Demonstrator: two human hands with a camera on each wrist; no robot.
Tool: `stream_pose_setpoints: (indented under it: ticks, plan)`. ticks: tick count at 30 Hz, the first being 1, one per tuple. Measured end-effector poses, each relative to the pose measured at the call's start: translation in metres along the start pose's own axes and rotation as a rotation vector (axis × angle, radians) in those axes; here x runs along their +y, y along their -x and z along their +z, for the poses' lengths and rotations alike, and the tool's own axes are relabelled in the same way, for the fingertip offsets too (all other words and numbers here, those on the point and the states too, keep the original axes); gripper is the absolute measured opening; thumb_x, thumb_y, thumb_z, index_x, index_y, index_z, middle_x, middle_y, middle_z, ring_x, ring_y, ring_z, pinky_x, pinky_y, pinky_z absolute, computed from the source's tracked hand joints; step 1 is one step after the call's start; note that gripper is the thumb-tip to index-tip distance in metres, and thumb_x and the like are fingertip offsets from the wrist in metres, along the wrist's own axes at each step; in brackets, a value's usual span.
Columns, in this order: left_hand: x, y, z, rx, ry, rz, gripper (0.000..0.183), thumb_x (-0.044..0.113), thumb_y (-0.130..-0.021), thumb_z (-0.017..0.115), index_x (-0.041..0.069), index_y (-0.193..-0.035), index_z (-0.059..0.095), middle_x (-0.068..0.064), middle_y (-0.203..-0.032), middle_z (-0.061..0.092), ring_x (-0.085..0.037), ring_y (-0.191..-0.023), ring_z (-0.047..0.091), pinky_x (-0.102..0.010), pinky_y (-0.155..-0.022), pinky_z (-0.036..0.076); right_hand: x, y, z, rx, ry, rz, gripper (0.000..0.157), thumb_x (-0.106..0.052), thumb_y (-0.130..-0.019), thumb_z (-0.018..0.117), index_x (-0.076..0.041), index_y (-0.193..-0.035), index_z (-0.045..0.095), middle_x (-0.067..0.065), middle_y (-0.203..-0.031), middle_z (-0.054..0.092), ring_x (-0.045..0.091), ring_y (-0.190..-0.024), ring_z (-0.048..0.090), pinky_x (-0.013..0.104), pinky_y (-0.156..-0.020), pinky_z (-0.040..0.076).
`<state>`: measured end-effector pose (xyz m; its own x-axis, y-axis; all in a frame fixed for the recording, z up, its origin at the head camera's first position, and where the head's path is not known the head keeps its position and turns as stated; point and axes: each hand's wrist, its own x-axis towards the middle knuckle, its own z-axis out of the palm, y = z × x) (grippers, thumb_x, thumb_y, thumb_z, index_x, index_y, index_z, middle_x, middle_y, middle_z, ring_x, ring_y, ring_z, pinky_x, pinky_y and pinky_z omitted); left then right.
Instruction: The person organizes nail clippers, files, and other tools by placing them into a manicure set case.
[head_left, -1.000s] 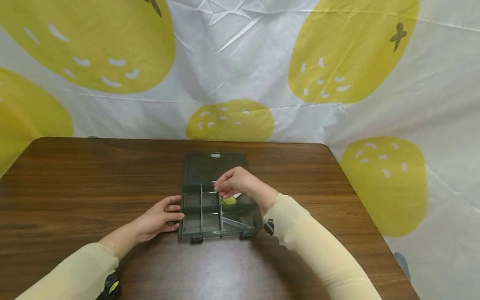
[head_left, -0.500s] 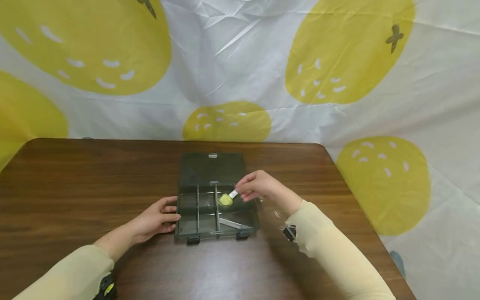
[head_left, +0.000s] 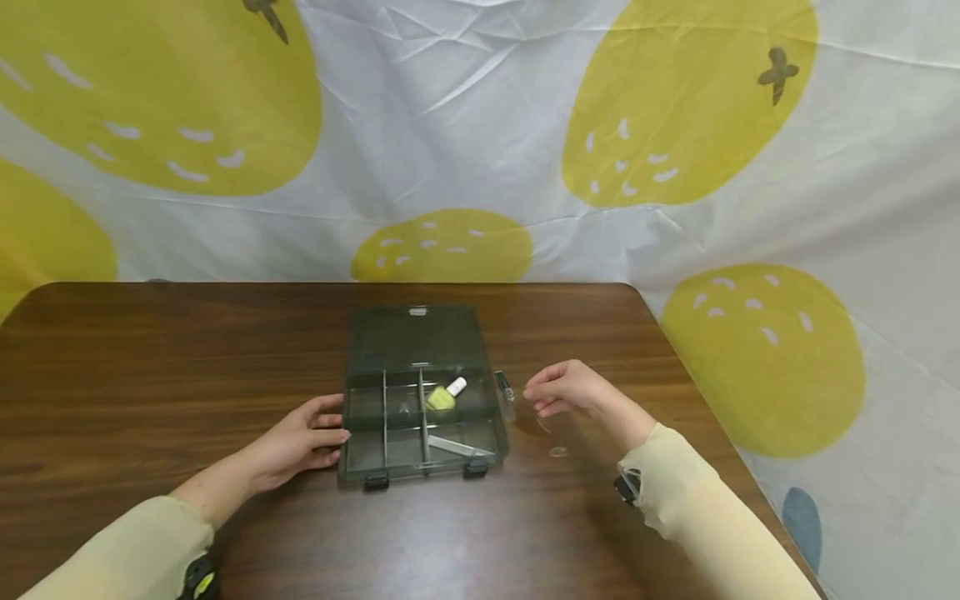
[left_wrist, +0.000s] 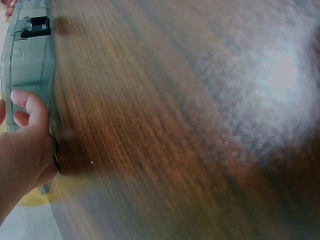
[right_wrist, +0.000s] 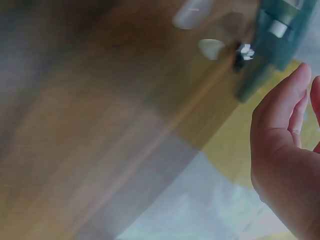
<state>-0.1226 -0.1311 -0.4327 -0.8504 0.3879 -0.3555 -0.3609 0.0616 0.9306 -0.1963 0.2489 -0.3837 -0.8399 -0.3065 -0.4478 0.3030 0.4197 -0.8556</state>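
Observation:
A dark translucent divided box (head_left: 416, 473) lies on the table with its lid (head_left: 412, 337) folded back. A yellow-green nail polish bottle (head_left: 441, 398) with a white cap leans in its far right compartment. In the near right compartment a pale flat strip (head_left: 457, 447) lies slantwise. My left hand (head_left: 300, 442) rests against the box's left side, the thumb touching its wall, which the left wrist view confirms. To the right of the box my right hand (head_left: 577, 392) hovers, a gap between thumb and forefinger and nothing visible held; the right wrist view is blurred.
A small black and silver item (head_left: 504, 386) lies just right of the box. Beside it, under and near the right hand, are small clear pieces (head_left: 558, 452). The wooden table (head_left: 187, 358) meets a lemon-patterned cloth (head_left: 465, 125) at the back and right.
My right hand let go of the nail polish bottle, leaving it in the far right compartment, and moved right, off the box. The left hand stays at the box's left side.

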Motion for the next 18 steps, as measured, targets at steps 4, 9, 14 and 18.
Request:
stream_pose_setpoints:
  ticks: [4, 9, 14, 18]
  plan:
    - [0.0, 0.0, -0.002, -0.002, 0.004, 0.001, 0.074, 0.005, -0.094, 0.052, -0.001, -0.148, 0.002, -0.03, -0.14, 0.016, -0.012, -0.093, 0.05, -0.022, -0.074, 0.051, 0.015, 0.003, -0.006, 0.013, -0.003, 0.016, 0.027, -0.001, -0.087, 0.061, 0.016, -0.108, 0.057, 0.002, -0.073, 0.066, 0.007, -0.061, 0.062, 0.021, -0.062, 0.055]
    - [0.0, -0.001, -0.003, -0.007, 0.009, 0.001, 0.074, 0.005, -0.094, 0.051, -0.001, -0.148, 0.002, -0.029, -0.139, 0.015, -0.012, -0.093, 0.049, -0.022, -0.074, 0.051, 0.031, 0.003, -0.009, 0.036, -0.016, 0.034, 0.027, 0.001, -0.087, 0.06, 0.017, -0.108, 0.056, -0.002, -0.069, 0.064, 0.005, -0.059, 0.061, 0.02, -0.061, 0.055]
    - [-0.001, -0.002, -0.004, -0.006, 0.008, 0.001, 0.074, 0.005, -0.094, 0.051, -0.002, -0.148, 0.001, -0.03, -0.14, 0.015, -0.012, -0.093, 0.049, -0.022, -0.075, 0.051, 0.04, 0.001, -0.009, 0.067, -0.048, 0.049, 0.025, 0.003, -0.086, 0.06, 0.018, -0.106, 0.057, -0.003, -0.066, 0.063, 0.005, -0.057, 0.06, 0.02, -0.059, 0.055]
    - [-0.002, -0.002, -0.004, -0.005, 0.011, 0.002, 0.074, 0.005, -0.094, 0.051, -0.002, -0.148, 0.001, -0.03, -0.14, 0.015, -0.011, -0.092, 0.05, -0.022, -0.074, 0.051, 0.043, -0.001, -0.01, 0.073, -0.052, 0.046, 0.027, 0.004, -0.086, 0.059, 0.019, -0.107, 0.056, -0.003, -0.065, 0.063, 0.005, -0.057, 0.059, 0.02, -0.059, 0.055]
